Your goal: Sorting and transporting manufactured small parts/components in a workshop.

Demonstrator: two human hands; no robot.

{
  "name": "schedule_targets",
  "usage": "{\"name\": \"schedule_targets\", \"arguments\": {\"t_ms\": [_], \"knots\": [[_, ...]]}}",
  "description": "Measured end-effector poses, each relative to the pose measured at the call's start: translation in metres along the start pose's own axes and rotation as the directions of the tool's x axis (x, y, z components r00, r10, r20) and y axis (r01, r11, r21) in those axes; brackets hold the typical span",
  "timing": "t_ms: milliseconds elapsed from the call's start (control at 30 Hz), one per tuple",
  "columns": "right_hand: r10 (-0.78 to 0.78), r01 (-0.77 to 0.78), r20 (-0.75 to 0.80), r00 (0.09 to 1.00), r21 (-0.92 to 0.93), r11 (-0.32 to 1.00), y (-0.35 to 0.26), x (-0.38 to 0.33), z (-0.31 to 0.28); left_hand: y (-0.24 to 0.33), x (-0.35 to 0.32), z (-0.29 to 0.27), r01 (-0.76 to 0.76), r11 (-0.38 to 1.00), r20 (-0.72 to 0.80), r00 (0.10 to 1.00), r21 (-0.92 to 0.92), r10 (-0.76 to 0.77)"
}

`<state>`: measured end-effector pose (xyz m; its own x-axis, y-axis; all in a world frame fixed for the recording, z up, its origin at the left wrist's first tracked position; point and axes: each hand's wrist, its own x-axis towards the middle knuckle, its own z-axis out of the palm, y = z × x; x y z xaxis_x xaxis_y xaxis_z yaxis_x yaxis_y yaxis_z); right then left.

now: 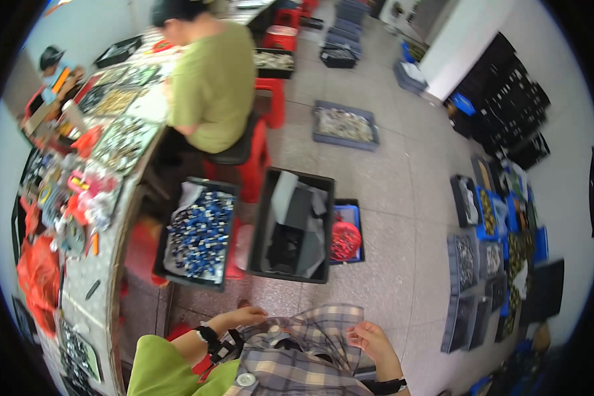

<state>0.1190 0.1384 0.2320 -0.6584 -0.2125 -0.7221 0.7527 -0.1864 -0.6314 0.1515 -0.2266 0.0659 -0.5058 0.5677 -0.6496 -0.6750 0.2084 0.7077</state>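
My left hand (249, 316) hangs in front of my plaid apron (290, 356), fingers stretched to the right, with nothing seen in it. My right hand (368, 338) is raised at the apron's right edge, its fingers loosely bent and apart, also with nothing seen in it. Ahead of my left hand stands a black bin (228, 218) of small dark-blue and white parts. Beside it is a larger black bin (328, 228) holding grey sheets and dark pieces. A blue tray (358, 251) with a red bag or bundle (344, 241) sits just right of it.
A long worktable (89, 317) runs along the left, with trays of small parts, red plastic bags (38, 280) and tools. A person (211, 86) in a green shirt sits at it; another person (58, 76) is beyond. A grey tray (344, 125) lies on the floor; bins (465, 264) line the right.
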Motion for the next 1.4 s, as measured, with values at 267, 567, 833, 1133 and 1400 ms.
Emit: {"name": "schedule_targets", "arguments": {"t_ms": [267,567,833,1133,1400], "knots": [[0.340,-0.419,0.570,0.748,0.007,0.908,-0.047,0.038,-0.205,0.085,0.096,0.095,0.634,0.590,0.684,0.707,-0.500,-0.180],[0.683,-0.228,0.598,0.420,-0.659,0.717,-0.179,0.217,-0.279,0.199,0.281,0.243,-0.066,0.916,0.012,0.997,-0.395,0.077],[0.601,0.065,0.576,0.554,-0.750,0.659,-0.330,0.360,-0.368,0.317,0.454,0.214,-0.163,0.851,-0.377,0.843,0.500,0.383],[0.400,0.239,0.567,0.720,-0.744,0.624,-0.543,0.473,-0.488,0.487,0.638,0.126,-0.168,0.706,-0.001,0.973,0.688,0.233],[0.245,0.432,0.630,0.736,-0.717,0.547,-0.696,0.633,-0.552,0.674,0.771,0.042,0.066,0.828,-0.263,0.960,0.557,0.100]]}}
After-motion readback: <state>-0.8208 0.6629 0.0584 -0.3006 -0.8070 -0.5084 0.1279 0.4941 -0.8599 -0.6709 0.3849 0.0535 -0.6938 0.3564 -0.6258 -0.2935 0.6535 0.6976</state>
